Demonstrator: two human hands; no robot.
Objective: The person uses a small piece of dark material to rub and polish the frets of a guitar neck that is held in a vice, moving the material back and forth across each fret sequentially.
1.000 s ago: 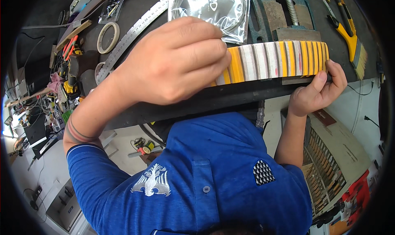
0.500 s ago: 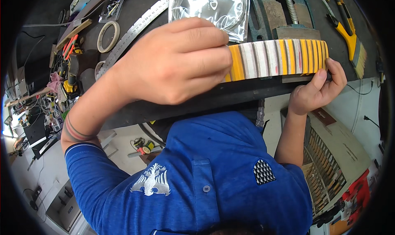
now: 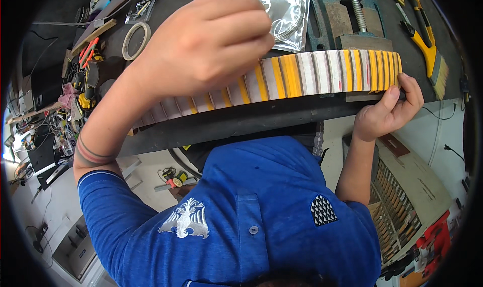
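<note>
A long, slightly bent strip with white, grey and yellow bands split by dark grooves runs across the near side of the bench. My right hand pinches its right end between thumb and fingers. Above the strip's left half is my left hand, closed with the knuckles up. Its fingertips are turned away, so anything in them is hidden. My left hand and wrist cover part of the strip, whose left end runs out under the forearm.
Behind the strip lie a clear bag with coiled wire and a bench vise. At the right are a yellow-handled brush and other hand tools. A tape roll, orange-handled tool and yellow-black power tool sit at the left.
My left hand has lifted up and to the left, away from the strip. More of the banded strip shows below it. My right hand stays at the right end.
</note>
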